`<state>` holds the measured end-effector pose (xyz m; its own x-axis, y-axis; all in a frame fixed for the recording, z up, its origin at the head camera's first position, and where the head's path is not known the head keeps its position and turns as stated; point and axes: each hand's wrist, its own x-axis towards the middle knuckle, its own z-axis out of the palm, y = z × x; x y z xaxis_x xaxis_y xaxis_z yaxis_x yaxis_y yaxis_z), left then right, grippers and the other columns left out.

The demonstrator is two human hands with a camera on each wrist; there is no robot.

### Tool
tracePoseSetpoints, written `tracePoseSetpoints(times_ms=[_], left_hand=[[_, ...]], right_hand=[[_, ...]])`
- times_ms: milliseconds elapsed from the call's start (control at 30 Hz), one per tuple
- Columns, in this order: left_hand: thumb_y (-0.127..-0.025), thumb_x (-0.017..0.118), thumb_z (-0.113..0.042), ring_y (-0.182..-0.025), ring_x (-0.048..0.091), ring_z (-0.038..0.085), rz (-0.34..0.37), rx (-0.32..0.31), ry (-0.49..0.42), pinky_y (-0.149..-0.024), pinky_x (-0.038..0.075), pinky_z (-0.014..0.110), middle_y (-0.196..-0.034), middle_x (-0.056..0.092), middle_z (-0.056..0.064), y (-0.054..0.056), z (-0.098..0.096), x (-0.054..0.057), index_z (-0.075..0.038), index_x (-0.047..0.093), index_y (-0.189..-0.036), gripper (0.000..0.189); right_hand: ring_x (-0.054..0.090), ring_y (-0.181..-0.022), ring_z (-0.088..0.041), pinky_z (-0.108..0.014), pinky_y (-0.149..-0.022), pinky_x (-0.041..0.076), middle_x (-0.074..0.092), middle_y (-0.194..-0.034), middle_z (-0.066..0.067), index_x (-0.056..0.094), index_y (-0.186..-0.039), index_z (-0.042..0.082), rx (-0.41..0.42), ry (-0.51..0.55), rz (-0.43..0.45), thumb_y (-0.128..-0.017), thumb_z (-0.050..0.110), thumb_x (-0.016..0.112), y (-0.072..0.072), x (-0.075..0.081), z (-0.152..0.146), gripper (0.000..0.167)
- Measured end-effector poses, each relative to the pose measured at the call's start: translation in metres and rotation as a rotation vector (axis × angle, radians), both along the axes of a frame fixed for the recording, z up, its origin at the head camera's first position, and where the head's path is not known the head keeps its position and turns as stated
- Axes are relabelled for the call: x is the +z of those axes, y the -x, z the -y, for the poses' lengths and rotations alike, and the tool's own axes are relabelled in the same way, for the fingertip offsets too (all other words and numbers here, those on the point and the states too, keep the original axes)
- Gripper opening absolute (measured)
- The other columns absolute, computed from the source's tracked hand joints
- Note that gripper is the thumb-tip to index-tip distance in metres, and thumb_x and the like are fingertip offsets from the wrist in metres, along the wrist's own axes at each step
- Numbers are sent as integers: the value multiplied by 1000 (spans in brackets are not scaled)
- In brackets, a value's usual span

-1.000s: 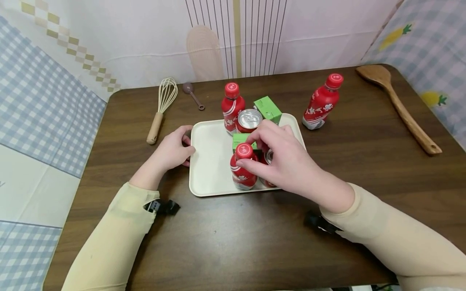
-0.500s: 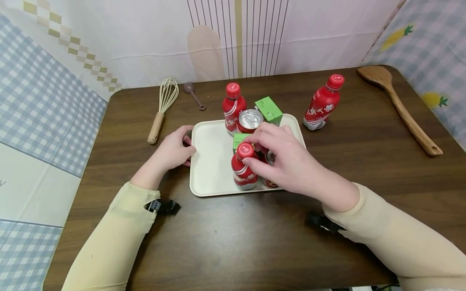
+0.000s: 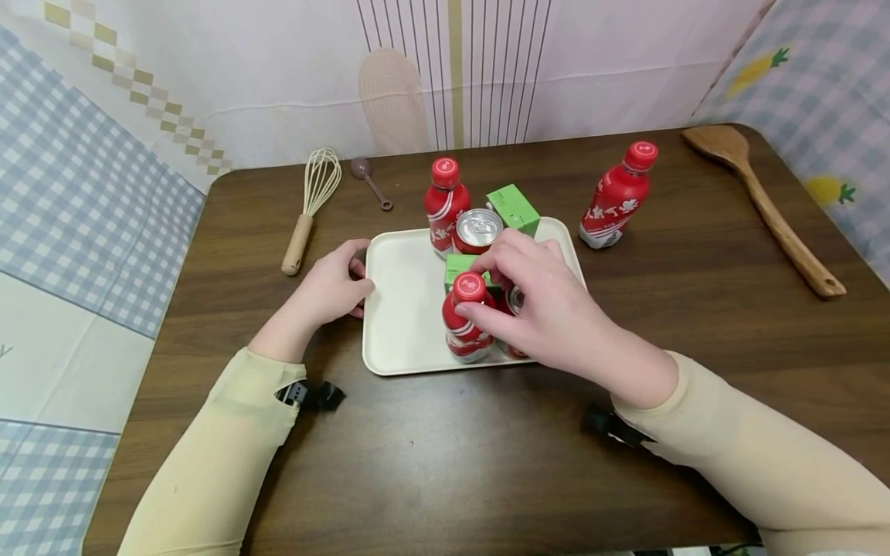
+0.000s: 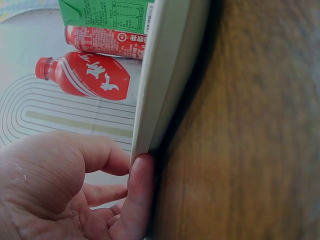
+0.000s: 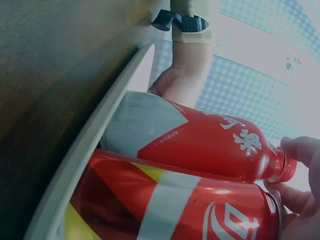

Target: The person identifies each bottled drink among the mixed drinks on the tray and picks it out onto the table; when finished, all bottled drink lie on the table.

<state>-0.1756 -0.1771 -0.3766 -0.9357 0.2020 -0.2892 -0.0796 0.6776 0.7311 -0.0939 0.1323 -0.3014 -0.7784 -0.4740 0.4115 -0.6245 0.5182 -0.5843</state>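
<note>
Left of the tray (image 3: 403, 309) lies the whisk (image 3: 309, 212), beyond the left hand (image 3: 334, 284), whose curled fingers and thumb grip the tray's left edge. The near bottle (image 3: 466, 337) stands on the tray by the middle of its near edge, long axis upright, cap up. It lies just left of the right hand (image 3: 545, 301), much the nearer hand, whose thumb and fingers pinch it narrowly at the cap. Close on its right, on the tray, stands a red can (image 5: 215, 205). Right of the tray stands another bottle (image 3: 615, 197); farther right lies the wooden spatula (image 3: 765, 202).
</note>
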Motion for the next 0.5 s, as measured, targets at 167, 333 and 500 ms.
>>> tracePoseSetpoints(times_ms=[167,333,500], left_hand=[[-94,54,-4,-74,67,26,-6,1,4,-60,64,36,-114,51,19,0,0,0,-11,33,-159,69],[-94,54,-4,-74,67,26,-3,3,4,-60,64,36,-114,51,18,0,0,-1,-11,33,-159,69],[-94,53,-3,-74,67,25,-2,-1,-3,-61,64,35,-115,50,19,-1,0,1,-11,32,-160,70]], right_hand=[[55,-96,-10,-38,-85,40,63,-102,4,70,-111,14,38,2,8,-83,21,86,0,2,-2,32],[54,-97,-10,-38,-83,39,63,-102,5,71,-112,14,69,-1,24,-85,19,84,1,3,-3,30],[54,-101,-11,-41,-86,36,60,-103,4,74,-109,15,13,-75,51,-81,27,88,1,3,-1,33]])
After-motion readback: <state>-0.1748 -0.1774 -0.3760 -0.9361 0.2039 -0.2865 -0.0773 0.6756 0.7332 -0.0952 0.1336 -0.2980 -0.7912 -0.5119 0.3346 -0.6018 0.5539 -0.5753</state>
